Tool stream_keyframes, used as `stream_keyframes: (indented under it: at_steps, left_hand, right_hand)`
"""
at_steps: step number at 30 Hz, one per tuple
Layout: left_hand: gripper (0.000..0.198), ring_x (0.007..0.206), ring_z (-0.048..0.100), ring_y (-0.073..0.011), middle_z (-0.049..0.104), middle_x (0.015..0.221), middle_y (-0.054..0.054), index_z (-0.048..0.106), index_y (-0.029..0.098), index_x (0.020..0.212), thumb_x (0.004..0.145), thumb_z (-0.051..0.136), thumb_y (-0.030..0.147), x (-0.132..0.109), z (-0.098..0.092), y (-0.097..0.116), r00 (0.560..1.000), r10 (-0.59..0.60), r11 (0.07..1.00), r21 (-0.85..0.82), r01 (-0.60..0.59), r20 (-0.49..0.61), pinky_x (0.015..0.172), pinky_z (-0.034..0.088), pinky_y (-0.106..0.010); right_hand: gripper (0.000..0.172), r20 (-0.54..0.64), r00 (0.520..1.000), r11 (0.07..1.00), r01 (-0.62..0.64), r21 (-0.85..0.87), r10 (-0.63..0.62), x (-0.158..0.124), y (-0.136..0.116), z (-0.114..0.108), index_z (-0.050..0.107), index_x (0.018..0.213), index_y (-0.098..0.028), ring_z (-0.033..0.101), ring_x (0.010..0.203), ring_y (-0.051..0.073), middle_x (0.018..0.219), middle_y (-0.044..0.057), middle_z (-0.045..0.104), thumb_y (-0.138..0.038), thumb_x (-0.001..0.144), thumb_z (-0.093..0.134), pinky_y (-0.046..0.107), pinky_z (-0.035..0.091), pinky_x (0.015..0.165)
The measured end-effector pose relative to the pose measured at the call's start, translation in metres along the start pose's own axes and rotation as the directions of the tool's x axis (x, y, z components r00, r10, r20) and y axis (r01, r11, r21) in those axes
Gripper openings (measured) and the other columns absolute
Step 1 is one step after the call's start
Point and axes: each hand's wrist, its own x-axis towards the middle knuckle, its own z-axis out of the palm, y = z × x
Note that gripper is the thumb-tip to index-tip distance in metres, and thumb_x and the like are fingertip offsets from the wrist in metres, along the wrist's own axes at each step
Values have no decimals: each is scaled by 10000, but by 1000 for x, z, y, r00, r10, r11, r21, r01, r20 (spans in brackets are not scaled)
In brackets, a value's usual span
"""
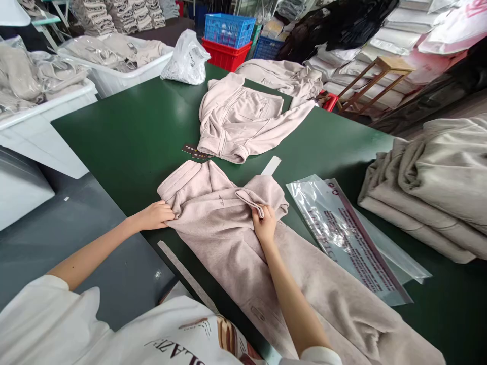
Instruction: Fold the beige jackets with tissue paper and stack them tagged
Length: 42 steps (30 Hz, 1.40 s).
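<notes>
A pair of soft pinkish-beige pants (228,213), with a wide waistband and small dark lettering, lies rumpled across the near part of the green table (133,126). My left hand (155,215) is closed on the cloth at its left edge, just below the waistband. Near the other side, my right hand (264,223) grips a folded, banded edge of the same cloth. More of the same coloured fabric stretches towards the lower right, under my right forearm. Just beyond the pants rests a matching zip jacket (243,116) with dark hang tags (194,150) beside its hem.
Printed clear plastic bags (346,238) lie to the right, beside stacked folded garments (429,192). A white plastic bag (186,58) and another garment (281,76) occupy the far edge. White bins (129,76) stand left; a wooden stool (391,66) stands beyond.
</notes>
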Motion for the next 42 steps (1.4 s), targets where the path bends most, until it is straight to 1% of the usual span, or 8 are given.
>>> stream_keyframes:
  at_steps: [7, 10, 14, 17, 20, 25, 32, 42]
  left_hand:
    - [226, 1062, 566, -191, 689, 1169, -48, 560, 188, 730, 941, 507, 127, -12, -3, 1, 963, 150, 989, 45, -143, -223, 883, 355, -335]
    - [263, 927, 593, -165, 713, 948, -34, 557, 194, 734, 973, 458, 144, -10, -4, -4, 966, 178, 984, 32, -175, -189, 797, 353, -315]
    - [479, 566, 438, -134, 447, 544, 16, 411, 184, 562, 960, 551, 413, -2, -3, -18, 948, -99, 993, 32, 114, -302, 665, 331, -306]
    - [440, 548, 414, -130, 454, 587, 18, 518, 187, 629, 922, 587, 508, 3, -7, -16, 954, -239, 970, -7, 242, -181, 646, 347, -294]
    - [306, 694, 528, -161, 612, 768, -35, 647, 209, 816, 996, 467, 379, -2, -15, -2, 993, -121, 987, -109, 119, -14, 666, 384, -283]
    - [339, 822, 581, -167, 696, 964, -66, 619, 208, 832, 1015, 335, 232, -16, -16, 11, 996, 51, 981, -182, -63, -70, 675, 384, -279]
    - [306, 549, 431, -138, 477, 624, 50, 453, 226, 817, 859, 580, 502, 1, -22, 0, 882, -439, 848, -244, 470, 172, 558, 256, -262]
    - [505, 570, 218, -104, 242, 605, 57, 260, 208, 649, 671, 727, 401, 33, -39, 16, 837, -351, 776, -370, 511, 420, 546, 159, -273]
  right_hand:
    - [274, 4, 1000, 999, -9, 44, 9, 2, -1, -1, 661, 955, -208, 622, 920, 253, 953, 88, 669, -430, 966, 500, 423, 506, 862]
    - [275, 3, 1000, 998, -5, 61, 5, 2, -2, -1, 662, 957, -209, 626, 925, 255, 954, 87, 672, -432, 967, 501, 425, 509, 858]
    - [282, -6, 1000, 998, -14, 65, 14, 1, -1, -1, 665, 952, -210, 631, 909, 252, 940, 84, 673, -443, 965, 505, 426, 514, 845]
    - [282, -6, 1000, 997, -15, 75, 15, 2, -1, -1, 661, 947, -208, 631, 915, 252, 942, 83, 674, -442, 966, 506, 427, 515, 848]
    - [286, -4, 1000, 996, -28, 80, 29, 3, -1, -1, 657, 938, -209, 626, 914, 251, 944, 84, 673, -446, 967, 499, 427, 512, 849]
    - [294, -10, 998, 995, -61, 82, 62, 4, -3, -2, 645, 904, -210, 610, 878, 247, 916, 84, 660, -451, 962, 488, 422, 510, 820]
    - [304, -17, 998, 995, -60, 80, 61, 3, -4, -2, 618, 858, -214, 600, 858, 244, 881, 78, 643, -461, 965, 478, 412, 507, 804]
    - [311, -2, 997, 994, -77, 75, 78, 4, -6, -3, 577, 820, -219, 587, 837, 234, 857, 69, 621, -474, 961, 466, 400, 498, 797]
